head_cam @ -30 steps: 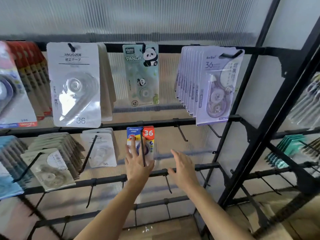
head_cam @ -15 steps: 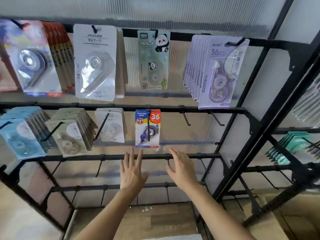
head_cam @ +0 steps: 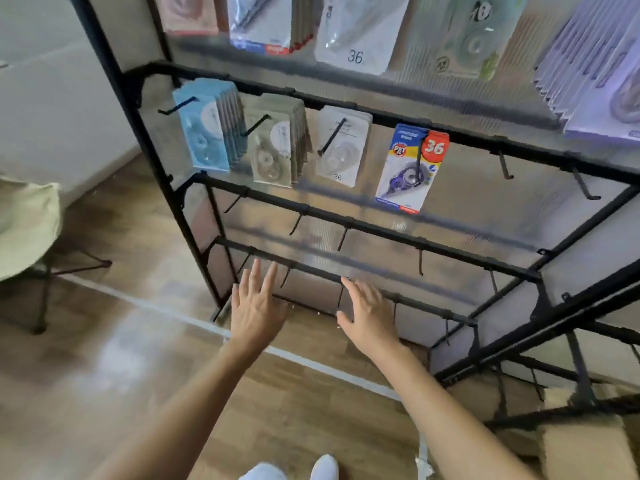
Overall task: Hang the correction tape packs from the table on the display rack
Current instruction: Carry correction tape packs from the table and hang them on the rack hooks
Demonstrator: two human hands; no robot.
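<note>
Head view, display rack [head_cam: 377,230], blue-red correction tape pack [head_cam: 412,168] on hook

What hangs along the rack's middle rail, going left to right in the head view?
blue packs → grey-beige packs → white packs marked 36 → colourful pack with a red 36 → empty hook → second empty hook

Pretty bright overall, with soft daylight glowing through the ribbed panel [head_cam: 485,209] behind the display rack [head_cam: 388,117], so everything hanging looks kinda backlit. No hard shadows. There's a whitish glare patch on the wood floor [head_cam: 114,351]. The top-row packs [head_cam: 356,29] are smeared with blur, and the red-and-blue pack [head_cam: 408,171] is sharpest. Fisheye bends the rack bars toward the edges.
</note>
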